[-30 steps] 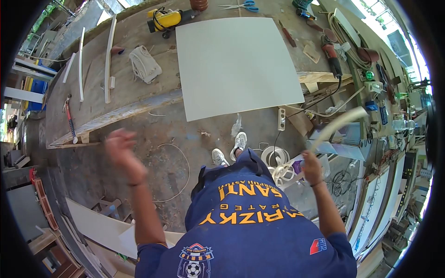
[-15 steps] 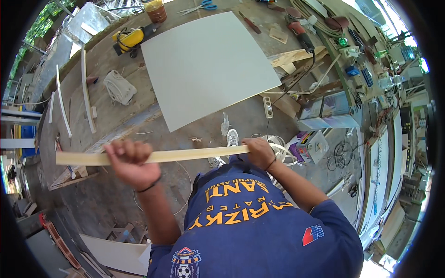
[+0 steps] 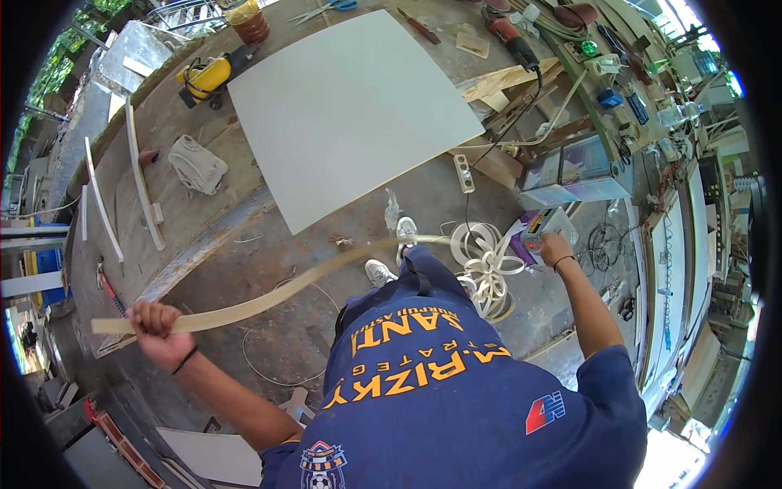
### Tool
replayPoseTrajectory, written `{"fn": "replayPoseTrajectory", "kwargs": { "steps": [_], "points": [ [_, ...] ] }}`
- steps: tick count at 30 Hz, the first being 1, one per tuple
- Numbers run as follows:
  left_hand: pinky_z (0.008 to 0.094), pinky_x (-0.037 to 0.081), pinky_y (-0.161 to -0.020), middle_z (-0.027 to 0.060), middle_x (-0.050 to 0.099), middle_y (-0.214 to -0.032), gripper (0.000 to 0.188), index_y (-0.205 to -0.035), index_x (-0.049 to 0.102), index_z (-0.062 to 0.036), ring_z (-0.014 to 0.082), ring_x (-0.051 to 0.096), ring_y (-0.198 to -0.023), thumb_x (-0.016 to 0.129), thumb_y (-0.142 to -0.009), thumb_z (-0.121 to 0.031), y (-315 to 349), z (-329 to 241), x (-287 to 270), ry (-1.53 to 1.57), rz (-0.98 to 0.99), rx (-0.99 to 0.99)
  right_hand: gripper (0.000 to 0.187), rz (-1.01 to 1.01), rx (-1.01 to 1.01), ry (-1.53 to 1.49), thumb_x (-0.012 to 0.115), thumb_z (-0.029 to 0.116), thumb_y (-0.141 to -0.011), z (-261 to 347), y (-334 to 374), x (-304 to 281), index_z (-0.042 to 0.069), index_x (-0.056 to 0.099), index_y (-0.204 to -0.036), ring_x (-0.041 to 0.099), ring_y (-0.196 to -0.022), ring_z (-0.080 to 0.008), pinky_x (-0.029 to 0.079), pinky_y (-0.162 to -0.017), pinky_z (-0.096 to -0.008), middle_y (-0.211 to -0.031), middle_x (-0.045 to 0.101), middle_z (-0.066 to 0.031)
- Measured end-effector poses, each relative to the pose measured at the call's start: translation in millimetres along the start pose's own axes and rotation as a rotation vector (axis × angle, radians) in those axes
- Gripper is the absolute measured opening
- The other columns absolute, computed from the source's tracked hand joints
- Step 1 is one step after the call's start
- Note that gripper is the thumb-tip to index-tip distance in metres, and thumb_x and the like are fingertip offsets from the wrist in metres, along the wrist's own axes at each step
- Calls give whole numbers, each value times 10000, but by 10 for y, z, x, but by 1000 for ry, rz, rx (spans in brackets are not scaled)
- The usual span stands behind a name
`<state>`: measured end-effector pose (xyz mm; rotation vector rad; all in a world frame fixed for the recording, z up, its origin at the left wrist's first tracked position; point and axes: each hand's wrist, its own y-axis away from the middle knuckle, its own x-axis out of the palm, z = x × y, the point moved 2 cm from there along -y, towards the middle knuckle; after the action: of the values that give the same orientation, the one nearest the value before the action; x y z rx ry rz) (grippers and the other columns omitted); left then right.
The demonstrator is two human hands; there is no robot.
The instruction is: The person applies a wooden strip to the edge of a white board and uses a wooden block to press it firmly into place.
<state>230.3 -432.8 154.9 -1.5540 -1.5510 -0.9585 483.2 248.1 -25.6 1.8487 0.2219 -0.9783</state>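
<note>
My left hand is closed round a pale, flexible edging strip, close to its free end at the left. From there the strip sags in a curve across my front, past my shoes, to a loose heap of looped strip on the floor. Off to the right, my right hand is in front of a purple and clear box. Its fingers look curled, but whatever they may hold is hidden. Beyond the strip, a large white board lies flat on the workbench.
On the bench are a yellow power tool, a white cloth-like bundle, blue-handled scissors and a red grinder. Narrow strips lie at the left. A power strip hangs by the board; cables are coiled at right.
My left hand has moved left and nearer with the strip's end. My right hand has let go of the strip and swung right to the box. The strip now sags, and the heap shows more fully.
</note>
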Motion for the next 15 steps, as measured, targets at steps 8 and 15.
{"fn": "replayPoseTrajectory", "kwargs": {
  "steps": [8,15],
  "points": [
    [227,197,-413,-51,217,-498,286,-704,366,-126,51,182,-405,372,-966,-240,-177,663,648,150,133,-212,471,-98,-1309,-934,578,221,-865,2993,1383,-1429,72,435,-1289,486,-1156,-240,379,-965,-363,-1224,525,-141],
    [228,198,-412,-48,228,-495,301,-702,369,-133,59,174,-394,353,-975,-258,-212,281,1151,-1,270,-191,334,293,-1620,-757,489,338,-912,3800,1778,-1451,12,560,-894,544,-661,-314,433,-639,-383,-702,561,-163]
  ]
}}
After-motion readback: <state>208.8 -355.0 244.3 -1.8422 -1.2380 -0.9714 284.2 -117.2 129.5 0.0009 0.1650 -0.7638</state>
